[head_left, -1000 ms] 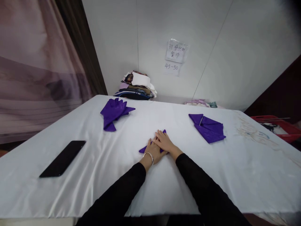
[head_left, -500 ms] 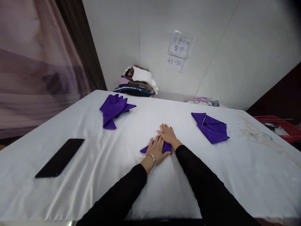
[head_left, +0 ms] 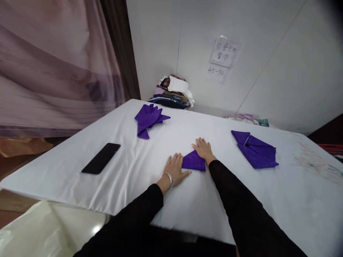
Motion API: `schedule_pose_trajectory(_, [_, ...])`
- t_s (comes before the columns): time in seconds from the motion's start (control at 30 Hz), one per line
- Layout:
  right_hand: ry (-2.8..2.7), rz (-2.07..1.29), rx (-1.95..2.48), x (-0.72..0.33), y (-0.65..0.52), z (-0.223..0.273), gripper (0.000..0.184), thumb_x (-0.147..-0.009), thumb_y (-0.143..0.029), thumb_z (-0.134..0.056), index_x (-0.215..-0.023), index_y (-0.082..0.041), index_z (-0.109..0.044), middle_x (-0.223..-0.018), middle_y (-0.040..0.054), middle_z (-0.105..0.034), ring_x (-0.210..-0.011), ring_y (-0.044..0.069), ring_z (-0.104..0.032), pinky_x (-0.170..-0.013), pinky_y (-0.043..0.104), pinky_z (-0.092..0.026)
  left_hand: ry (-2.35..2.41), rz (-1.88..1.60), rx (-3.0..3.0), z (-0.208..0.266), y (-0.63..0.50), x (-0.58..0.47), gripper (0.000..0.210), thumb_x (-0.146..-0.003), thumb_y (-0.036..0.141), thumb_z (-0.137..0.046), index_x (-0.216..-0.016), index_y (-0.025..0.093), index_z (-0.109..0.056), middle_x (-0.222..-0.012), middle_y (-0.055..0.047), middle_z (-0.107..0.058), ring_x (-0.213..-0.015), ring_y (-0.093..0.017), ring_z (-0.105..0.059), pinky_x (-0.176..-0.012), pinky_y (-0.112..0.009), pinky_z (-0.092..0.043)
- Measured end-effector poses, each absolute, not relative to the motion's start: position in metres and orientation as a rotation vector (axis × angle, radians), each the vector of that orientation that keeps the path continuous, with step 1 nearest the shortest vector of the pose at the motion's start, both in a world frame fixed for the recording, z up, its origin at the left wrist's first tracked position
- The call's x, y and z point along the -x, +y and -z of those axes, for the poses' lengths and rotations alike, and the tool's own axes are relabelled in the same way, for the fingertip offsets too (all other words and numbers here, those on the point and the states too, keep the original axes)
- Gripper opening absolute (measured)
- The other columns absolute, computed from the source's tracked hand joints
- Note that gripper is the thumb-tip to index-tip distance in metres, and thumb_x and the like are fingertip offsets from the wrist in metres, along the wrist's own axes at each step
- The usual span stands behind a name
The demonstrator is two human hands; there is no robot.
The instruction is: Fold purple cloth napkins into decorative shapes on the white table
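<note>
Between my hands lies a folded purple cloth napkin (head_left: 193,161), flat on the white tablecloth (head_left: 150,160). My left hand (head_left: 175,169) rests palm down at its left end, fingers stretched out and thumb spread, covering that tip. Pressed flat over its upper right edge is my right hand (head_left: 204,149), with fingers extended. A second purple napkin (head_left: 150,119), folded with pleats at its top, lies farther back on the left. On the right is a third purple napkin (head_left: 255,151), folded into a pointed shape with a band near one end.
A black phone-like slab (head_left: 101,159) lies on the left of the table. Folded clothes (head_left: 174,92) are stacked at the back by the wall, with more cloth (head_left: 246,119) farther right. Handwritten paper signs (head_left: 224,53) hang on the wall. A curtain (head_left: 53,71) hangs at left.
My left hand has slid left off the middle of the napkin, uncovering more of it. My right hand stays at its upper right. The view has swung left.
</note>
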State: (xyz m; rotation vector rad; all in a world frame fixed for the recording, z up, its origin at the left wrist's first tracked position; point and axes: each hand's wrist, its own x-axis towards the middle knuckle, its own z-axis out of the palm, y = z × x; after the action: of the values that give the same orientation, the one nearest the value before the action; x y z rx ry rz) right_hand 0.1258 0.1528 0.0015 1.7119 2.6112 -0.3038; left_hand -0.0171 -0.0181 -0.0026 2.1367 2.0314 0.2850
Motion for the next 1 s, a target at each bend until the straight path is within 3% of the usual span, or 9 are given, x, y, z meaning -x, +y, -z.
schedule_pose_trajectory(0.47, [2.625, 0.349, -1.721, -0.127, 0.153, 0.000, 0.063, -0.089, -0.056, -0.016, -0.142, -0.022, -0.021, -0.151, 0.0051, -0.011, -0.137, 0.023, -0.006, -0.107, 0.049, -0.006, 2.354, -0.318, -1.846, -0.005, -0.056, 0.039, 0.079, -0.083, 0.065, -0.021, -0.138, 0.008, -0.029, -0.147, -0.015, -0.023, -0.137, -0.027, -0.014, -0.110, -0.047, -0.012])
schedule_pose_trajectory(0.77, [2.665, 0.237, -1.686, -0.129, 0.154, 0.004, 0.062, -0.090, -0.055, -0.015, -0.141, -0.021, -0.022, -0.150, 0.0072, -0.014, -0.136, 0.024, -0.009, -0.105, 0.049, -0.009, 1.949, -0.405, -2.272, -0.014, -0.017, -0.027, 0.081, -0.082, 0.066, -0.023, -0.141, 0.011, -0.023, -0.148, -0.012, -0.022, -0.137, -0.025, -0.009, -0.112, -0.046, -0.005])
schedule_pose_trajectory(1.0, [2.648, 0.230, -1.690, -0.129, 0.157, 0.007, 0.063, -0.089, -0.057, -0.013, -0.142, -0.023, -0.021, -0.151, 0.0057, -0.012, -0.136, 0.025, -0.007, -0.106, 0.050, -0.008, 1.990, -0.367, -2.227, 0.007, -0.008, -0.023, 0.059, -0.088, 0.049, -0.030, -0.135, 0.014, -0.036, -0.145, -0.009, -0.031, -0.135, -0.023, -0.021, -0.111, -0.042, -0.015])
